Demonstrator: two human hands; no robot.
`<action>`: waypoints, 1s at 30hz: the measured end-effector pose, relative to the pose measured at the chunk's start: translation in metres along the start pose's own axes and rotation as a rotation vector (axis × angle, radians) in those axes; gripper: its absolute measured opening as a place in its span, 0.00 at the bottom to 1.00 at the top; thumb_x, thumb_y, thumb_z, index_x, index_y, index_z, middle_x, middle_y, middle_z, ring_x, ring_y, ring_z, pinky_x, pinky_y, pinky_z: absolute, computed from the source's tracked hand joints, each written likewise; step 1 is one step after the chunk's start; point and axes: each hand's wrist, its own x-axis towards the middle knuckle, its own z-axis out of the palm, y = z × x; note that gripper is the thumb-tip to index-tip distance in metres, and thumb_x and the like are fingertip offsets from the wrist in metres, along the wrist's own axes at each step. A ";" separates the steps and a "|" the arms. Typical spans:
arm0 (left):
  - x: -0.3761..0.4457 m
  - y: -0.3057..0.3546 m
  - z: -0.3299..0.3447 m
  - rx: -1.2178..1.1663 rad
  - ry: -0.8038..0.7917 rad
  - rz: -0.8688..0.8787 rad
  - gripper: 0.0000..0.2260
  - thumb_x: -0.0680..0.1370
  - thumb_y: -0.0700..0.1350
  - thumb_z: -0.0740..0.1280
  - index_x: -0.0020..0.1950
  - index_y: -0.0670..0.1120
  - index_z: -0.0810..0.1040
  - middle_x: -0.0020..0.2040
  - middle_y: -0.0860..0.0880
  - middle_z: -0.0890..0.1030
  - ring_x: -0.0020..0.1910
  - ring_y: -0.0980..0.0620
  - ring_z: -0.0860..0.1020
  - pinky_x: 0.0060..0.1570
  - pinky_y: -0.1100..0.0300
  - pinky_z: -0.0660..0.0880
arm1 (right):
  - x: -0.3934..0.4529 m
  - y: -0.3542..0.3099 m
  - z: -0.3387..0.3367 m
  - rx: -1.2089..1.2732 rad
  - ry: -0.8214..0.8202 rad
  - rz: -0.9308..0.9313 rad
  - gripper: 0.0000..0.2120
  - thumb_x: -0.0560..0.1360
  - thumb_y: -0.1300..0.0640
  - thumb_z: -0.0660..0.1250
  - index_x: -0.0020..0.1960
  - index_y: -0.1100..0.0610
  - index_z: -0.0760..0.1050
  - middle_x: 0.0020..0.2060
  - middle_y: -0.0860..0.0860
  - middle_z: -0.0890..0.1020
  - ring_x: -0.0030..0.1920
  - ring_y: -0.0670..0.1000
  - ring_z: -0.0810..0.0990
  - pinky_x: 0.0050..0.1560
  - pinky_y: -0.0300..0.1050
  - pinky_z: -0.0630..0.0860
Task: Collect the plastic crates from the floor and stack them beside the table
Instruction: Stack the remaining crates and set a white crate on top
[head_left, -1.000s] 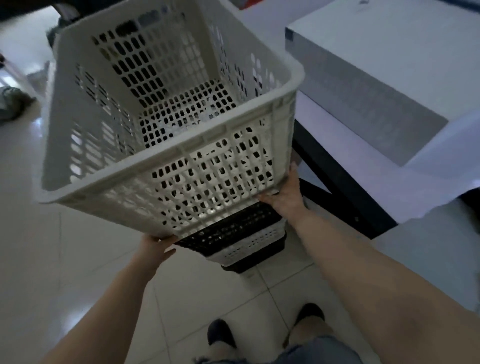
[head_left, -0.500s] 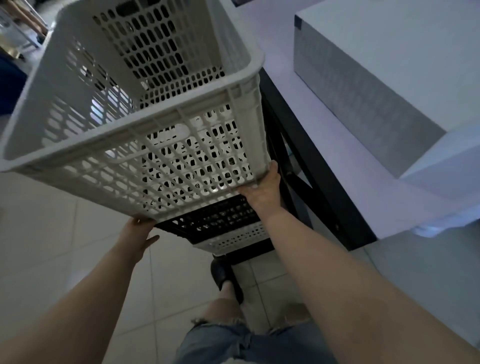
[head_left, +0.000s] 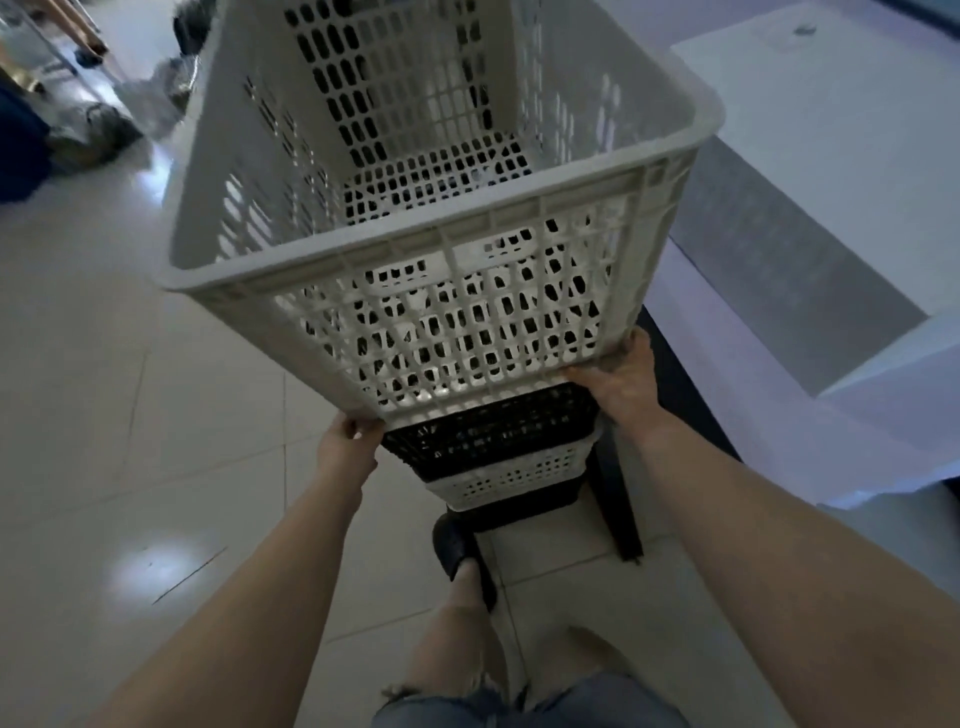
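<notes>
With the left hand (head_left: 347, 441) and right hand (head_left: 618, 382) gripping the white crate's (head_left: 441, 270) bottom corners above the stack (head_left: 498, 452) beside the table (head_left: 883, 452) edge, stacking is underway; next, align and lower squarely.

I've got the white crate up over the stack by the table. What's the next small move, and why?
Probably level it, then lower it straight down. The white crate tilts, gripped at its bottom corners by the left hand and right hand, right above the stacked crates beside the table.
</notes>
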 end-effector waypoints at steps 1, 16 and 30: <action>0.001 0.004 0.002 0.029 -0.016 0.020 0.17 0.79 0.41 0.63 0.68 0.44 0.71 0.58 0.48 0.75 0.53 0.47 0.72 0.54 0.51 0.72 | 0.005 -0.001 -0.002 0.002 0.013 -0.014 0.53 0.49 0.49 0.80 0.69 0.58 0.62 0.64 0.55 0.73 0.64 0.54 0.74 0.67 0.55 0.71; 0.010 0.022 -0.004 0.275 -0.195 0.176 0.17 0.77 0.47 0.67 0.65 0.45 0.75 0.49 0.53 0.80 0.48 0.55 0.76 0.31 0.72 0.67 | -0.005 -0.042 0.005 -0.043 0.126 0.040 0.41 0.67 0.61 0.75 0.74 0.60 0.57 0.71 0.56 0.67 0.70 0.54 0.68 0.69 0.40 0.63; 0.090 0.142 -0.085 0.226 -0.867 0.570 0.49 0.73 0.38 0.72 0.77 0.58 0.39 0.80 0.55 0.50 0.77 0.52 0.57 0.72 0.49 0.65 | -0.149 -0.149 0.213 0.056 0.501 -0.487 0.58 0.61 0.40 0.76 0.75 0.43 0.37 0.77 0.51 0.48 0.78 0.52 0.49 0.76 0.57 0.55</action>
